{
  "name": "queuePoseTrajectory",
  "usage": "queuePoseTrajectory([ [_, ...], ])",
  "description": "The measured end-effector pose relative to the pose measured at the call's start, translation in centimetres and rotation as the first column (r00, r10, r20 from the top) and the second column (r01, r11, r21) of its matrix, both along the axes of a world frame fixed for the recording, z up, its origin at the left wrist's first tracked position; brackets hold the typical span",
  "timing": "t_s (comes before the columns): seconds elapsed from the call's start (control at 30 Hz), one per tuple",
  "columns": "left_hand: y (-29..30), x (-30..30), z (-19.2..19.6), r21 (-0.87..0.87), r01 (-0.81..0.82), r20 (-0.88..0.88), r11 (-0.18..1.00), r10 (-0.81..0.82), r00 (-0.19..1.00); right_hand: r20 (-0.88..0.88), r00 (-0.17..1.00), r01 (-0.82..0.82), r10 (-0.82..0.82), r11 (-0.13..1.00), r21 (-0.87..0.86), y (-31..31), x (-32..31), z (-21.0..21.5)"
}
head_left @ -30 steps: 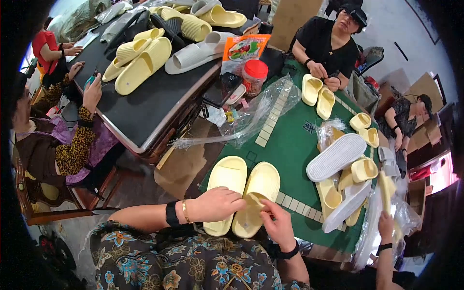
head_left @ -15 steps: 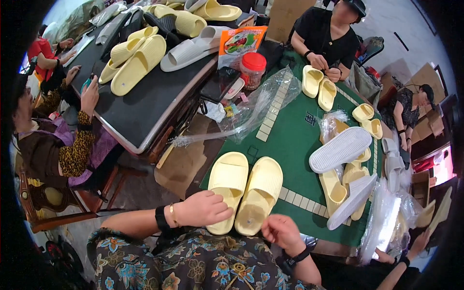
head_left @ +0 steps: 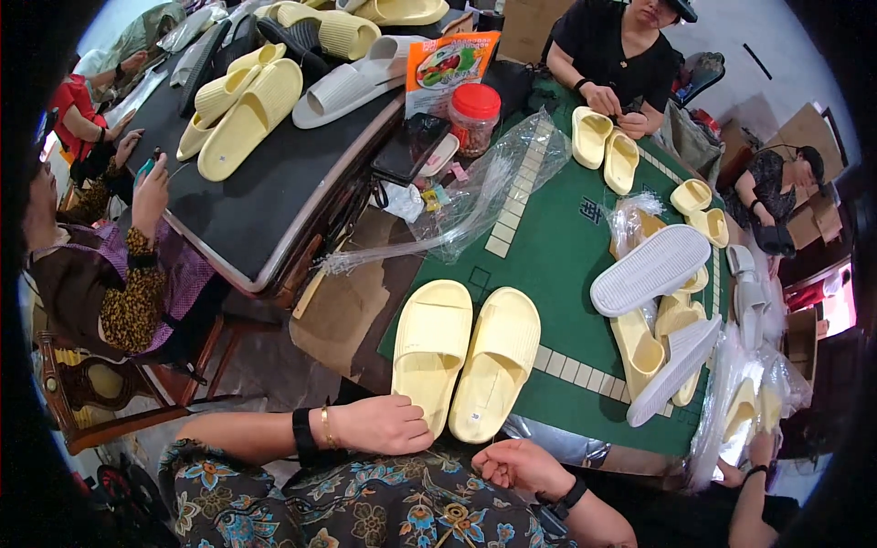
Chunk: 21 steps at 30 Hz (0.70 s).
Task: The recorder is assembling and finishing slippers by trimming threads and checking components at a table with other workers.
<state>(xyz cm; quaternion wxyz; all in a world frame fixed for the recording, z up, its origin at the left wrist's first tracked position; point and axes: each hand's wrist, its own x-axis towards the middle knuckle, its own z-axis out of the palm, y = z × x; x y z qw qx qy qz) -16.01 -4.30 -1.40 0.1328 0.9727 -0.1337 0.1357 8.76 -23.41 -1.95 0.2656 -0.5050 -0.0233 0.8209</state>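
A pair of pale yellow slide slippers lies right in front of me, toes pointing away: the left slipper (head_left: 432, 318) and the right slipper (head_left: 505, 321), which has a small white sticker at its heel. My left hand (head_left: 384, 425) is closed by the left slipper's heel, its fingertips against or just over the edge. What those fingers hold, if anything, is hidden. Just below the right slipper's heel, my right hand (head_left: 525, 464) is curled with thumb and fingers pressed together. Whatever is pinched there is too small to name.
Grey slippers (head_left: 650, 269) and yellow ones lie on the green table (head_left: 557, 265) at right, beside clear plastic bags (head_left: 731, 411). A red-lidded jar (head_left: 474, 119) stands farther back. More slippers cover the black table (head_left: 247, 201) at left. Several people sit around.
My left hand has drawn back from over the left slipper to its heel. My right hand has moved down and left, away from the right slipper's side, uncovering its sticker.
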Motion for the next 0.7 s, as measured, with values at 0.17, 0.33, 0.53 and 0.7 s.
queuePoseTrajectory([
  [0.17, -0.5, -0.8, -1.5, -0.101, 0.011, -0.150, 0.995, -0.027, 0.988, 0.057, 0.998, 0.036, -0.039, 0.997, 0.065, 1.8, 0.5, -0.2],
  [0.33, 0.8, 0.2, -1.7, 0.025, -0.213, -0.127, 0.977, 0.215, 0.968, 0.189, 0.977, 0.079, -0.099, 0.991, 0.110, 4.7, 0.5, 0.6],
  [0.53, 1.6, 2.0, -1.7, -0.051, -0.502, 0.098, 0.863, 0.505, 0.858, 0.007, 0.869, 0.453, -0.494, 0.803, 0.389, 7.8, 0.0, 0.2],
  [0.7, 2.8, 1.3, -1.0, -0.480, -0.633, 0.141, 0.608, 0.765, 0.628, 0.095, 0.870, 0.416, -0.484, 0.823, 0.386, 6.0, 0.4, 1.2],
])
